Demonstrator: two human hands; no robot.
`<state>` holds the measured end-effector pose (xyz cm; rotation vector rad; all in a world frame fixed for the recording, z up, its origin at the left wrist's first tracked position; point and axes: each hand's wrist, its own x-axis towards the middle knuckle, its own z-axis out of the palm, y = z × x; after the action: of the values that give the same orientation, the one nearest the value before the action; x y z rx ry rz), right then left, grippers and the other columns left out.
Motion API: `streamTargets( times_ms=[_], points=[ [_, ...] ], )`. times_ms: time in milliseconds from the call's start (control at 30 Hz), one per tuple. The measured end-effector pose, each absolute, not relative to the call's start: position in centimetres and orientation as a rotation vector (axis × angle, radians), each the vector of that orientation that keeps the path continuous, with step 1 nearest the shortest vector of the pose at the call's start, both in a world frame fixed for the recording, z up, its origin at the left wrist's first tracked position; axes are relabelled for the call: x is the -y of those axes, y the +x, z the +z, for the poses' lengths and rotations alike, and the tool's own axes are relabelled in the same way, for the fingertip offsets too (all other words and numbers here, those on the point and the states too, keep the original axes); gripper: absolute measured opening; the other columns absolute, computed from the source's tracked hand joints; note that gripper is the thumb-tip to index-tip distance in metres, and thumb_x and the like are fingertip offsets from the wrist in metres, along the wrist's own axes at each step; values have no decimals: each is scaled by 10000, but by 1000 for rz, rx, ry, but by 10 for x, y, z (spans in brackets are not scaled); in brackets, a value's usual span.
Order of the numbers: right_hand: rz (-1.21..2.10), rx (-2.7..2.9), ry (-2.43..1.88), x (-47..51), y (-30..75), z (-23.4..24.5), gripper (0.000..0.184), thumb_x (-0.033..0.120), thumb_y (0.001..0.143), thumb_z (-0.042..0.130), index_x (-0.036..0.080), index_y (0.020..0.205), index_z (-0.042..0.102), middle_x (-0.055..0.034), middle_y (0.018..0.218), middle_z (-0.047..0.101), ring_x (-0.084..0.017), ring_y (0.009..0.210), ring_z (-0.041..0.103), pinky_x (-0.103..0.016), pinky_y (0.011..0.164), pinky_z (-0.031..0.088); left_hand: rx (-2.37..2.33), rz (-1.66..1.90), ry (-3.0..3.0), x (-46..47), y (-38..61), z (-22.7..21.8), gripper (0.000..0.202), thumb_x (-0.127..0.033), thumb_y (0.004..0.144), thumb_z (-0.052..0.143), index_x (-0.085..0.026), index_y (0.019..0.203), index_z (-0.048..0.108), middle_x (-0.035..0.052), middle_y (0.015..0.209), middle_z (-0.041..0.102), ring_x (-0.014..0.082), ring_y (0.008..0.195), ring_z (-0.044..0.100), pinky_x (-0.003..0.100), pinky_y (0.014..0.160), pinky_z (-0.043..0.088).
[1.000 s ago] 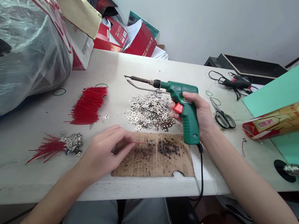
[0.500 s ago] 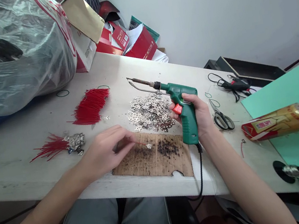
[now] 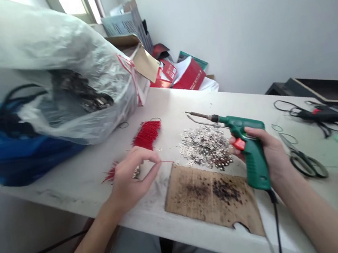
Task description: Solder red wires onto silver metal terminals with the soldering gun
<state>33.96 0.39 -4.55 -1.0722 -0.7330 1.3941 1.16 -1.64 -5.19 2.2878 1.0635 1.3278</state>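
Observation:
My left hand pinches a short red wire between thumb and fingertips; a small pale tab seems to be at its far end, blurred. In my right hand is a green soldering gun with a red trigger, its tip pointing left above the table. A heap of small silver metal tabs lies under the gun's nose. Below it, scorched cardboard rests near the table edge. A bundle of red wires lies beyond my left hand, which partly hides a second bunch of wires with metal ends.
Black-handled scissors lie right of my right hand, near a black corded tool. A bulky plastic bag occupies the back left, beside red boxes. The gun's cord drops over the front edge.
The view has swung left and up. My left hand has carried the wire off the cardboard, leftward to beside the bunch with metal ends. The right hand keeps its hold on the soldering gun.

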Motion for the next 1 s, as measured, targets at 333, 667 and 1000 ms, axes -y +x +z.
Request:
streamTargets(
  times_ms=[333,667,1000],
  points=[
    [1382,669,-1150,-1,333,-42,233,339,739,771,170,900,776,-85,799,741,-166,585,648,-243,578,613,-1612,1201,2229,39,-83,-65,80,-303,936,653,-228,958,640,27,964,698,194,942,652,334,862,535],
    [1386,655,-1153,-4,335,-47,280,366,722,796,168,918,772,-88,825,757,-176,605,674,-251,562,617,-1653,1154,2271,35,-84,-66,105,-262,951,572,-229,1011,652,46,1002,694,222,990,639,354,891,515],
    [1423,651,-1124,-5,338,-50,339,379,751,800,152,999,762,-111,909,769,-176,605,663,-261,566,611,-1763,729,2538,-10,-54,-38,246,-375,987,512,-219,1114,655,58,1107,713,228,1019,667,332,900,514]
  ],
)
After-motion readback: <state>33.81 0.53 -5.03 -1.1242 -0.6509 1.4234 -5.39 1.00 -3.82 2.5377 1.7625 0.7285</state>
